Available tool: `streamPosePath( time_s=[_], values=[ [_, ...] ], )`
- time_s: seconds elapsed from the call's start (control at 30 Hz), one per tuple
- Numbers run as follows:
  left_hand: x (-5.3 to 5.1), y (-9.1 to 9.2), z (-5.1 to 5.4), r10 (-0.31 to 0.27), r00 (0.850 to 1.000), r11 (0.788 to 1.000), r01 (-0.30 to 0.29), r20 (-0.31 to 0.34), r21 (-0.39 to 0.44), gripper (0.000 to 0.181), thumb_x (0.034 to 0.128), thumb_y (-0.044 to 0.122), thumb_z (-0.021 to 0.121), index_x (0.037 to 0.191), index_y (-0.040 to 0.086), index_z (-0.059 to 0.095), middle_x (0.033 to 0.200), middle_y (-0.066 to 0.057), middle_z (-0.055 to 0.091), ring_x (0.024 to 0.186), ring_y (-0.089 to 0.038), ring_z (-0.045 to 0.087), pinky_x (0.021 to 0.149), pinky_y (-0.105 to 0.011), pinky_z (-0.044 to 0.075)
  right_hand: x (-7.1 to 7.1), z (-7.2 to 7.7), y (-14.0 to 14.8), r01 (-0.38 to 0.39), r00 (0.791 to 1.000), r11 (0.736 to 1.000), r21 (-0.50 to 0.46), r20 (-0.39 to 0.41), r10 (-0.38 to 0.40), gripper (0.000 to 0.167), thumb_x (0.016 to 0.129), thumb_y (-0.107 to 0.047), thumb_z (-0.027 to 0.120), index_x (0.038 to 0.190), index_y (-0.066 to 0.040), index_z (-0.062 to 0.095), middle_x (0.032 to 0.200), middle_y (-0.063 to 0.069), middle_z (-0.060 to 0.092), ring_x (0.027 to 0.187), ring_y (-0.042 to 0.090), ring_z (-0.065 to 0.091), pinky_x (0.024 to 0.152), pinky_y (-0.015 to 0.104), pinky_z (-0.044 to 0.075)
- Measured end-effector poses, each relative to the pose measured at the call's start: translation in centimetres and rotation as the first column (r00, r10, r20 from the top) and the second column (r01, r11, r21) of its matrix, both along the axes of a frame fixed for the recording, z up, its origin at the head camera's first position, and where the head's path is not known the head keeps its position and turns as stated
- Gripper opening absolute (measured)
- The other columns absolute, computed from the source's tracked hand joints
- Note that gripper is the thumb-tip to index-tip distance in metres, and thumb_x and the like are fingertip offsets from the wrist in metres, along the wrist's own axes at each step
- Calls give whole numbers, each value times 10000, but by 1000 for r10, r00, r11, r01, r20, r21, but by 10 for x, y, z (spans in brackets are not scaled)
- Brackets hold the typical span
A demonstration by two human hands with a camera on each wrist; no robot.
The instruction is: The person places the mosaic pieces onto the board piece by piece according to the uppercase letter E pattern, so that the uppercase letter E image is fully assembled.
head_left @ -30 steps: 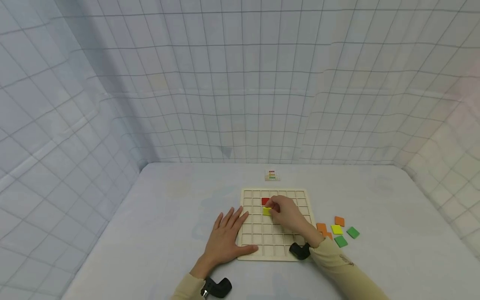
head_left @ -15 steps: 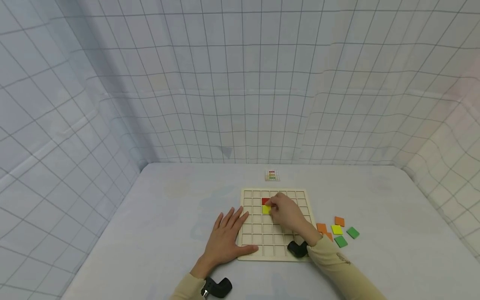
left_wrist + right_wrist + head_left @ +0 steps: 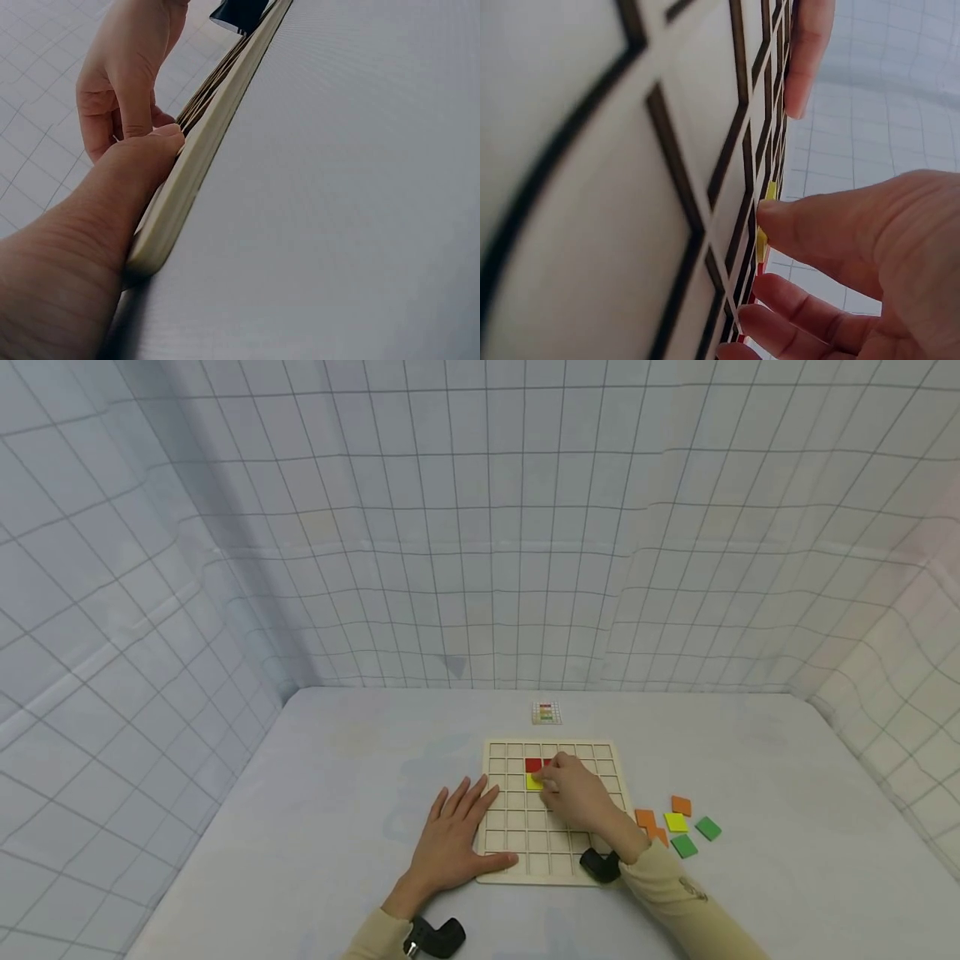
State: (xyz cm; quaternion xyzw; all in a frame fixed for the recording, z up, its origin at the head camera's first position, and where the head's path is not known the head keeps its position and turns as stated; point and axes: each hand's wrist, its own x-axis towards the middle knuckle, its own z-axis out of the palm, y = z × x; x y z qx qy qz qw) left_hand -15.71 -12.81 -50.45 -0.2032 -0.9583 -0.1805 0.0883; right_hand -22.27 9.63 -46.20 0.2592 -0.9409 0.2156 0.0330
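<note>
Taking the middle of the white tabletop (image 3: 337, 827) as clock centre, we note pale sheeting (image 3: 517, 568) upright at 12 o'clock, ruled in a dark grid whose lines ripple. The same grid covers the left side wall (image 3: 90, 652) at 10 o'clock and the right side wall (image 3: 892, 685) at 2, where we see a pinkish tint (image 3: 945, 518) at the edge of view. Between 11 and 12, just above the far edge, we record a grey triangular mark (image 3: 454, 666).
</note>
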Motion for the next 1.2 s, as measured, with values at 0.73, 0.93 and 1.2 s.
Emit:
streamPosePath(
  time_s=[0.73,0.93,1.2],
  values=[
    [-1,-1,-2,4,1000,1000,-4,9,2,981,754,805,472,1499,185,319,1550,-7,235,1422,-235,135,1114,-483,65,20,6,28,-281,958,959,22,56,280,330,915,-76,613,1220,51,606,1194,144,544,1091,281,521,910,430,451],
    [0,0,-2,5,1000,1000,-5,9,0,984,752,808,470,1502,190,313,1551,-2,230,1422,-231,136,1113,-484,74,29,10,47,-290,947,954,-76,121,297,259,937,-77,580,1166,26,640,1211,130,553,1090,269,552,895,414,474],
    [-3,-2,-4,-5,1000,1000,5,-10,-8,982,755,808,464,1501,188,314,1552,-8,230,1419,-245,147,1113,-484,72,36,20,80,-156,985,981,-117,53,163,150,902,-83,644,1042,-88,699,1072,-19,616,953,178,587,767,359,505]
  ],
)
